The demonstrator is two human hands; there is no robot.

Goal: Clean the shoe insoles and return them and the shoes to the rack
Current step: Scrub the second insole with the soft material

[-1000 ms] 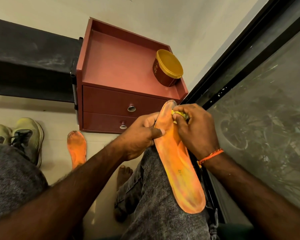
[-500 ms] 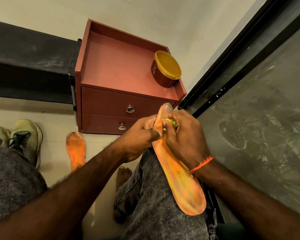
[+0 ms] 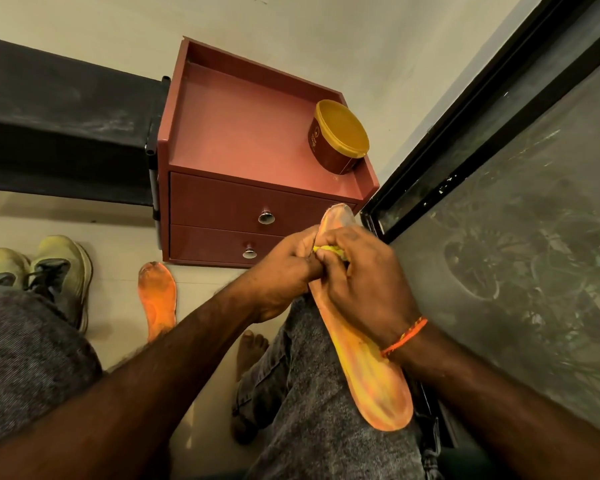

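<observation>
An orange-yellow insole [image 3: 371, 379] lies along my right thigh, its toe end pointing at the red cabinet. My left hand [image 3: 284, 275] grips the insole's left edge near the toe. My right hand [image 3: 364, 289] presses a small yellow cloth [image 3: 328, 250] onto the insole's upper part, the fingers closed over it. A second orange insole [image 3: 157, 299], dirty at the toe, lies flat on the floor. Two pale green shoes [image 3: 61, 271] stand on the floor at the left, partly hidden by my left knee.
A red two-drawer cabinet [image 3: 229, 202] stands against the wall, with a yellow-lidded brown tub [image 3: 338, 143] on its top. A dark rack shelf [image 3: 59, 126] runs to its left. A black-framed glass pane [image 3: 516, 202] fills the right side. My bare foot [image 3: 250, 348] rests on the floor.
My right hand with the cloth has slid down and left along the insole, from near the toe tip toward my left hand. The insole's toe end is more exposed.
</observation>
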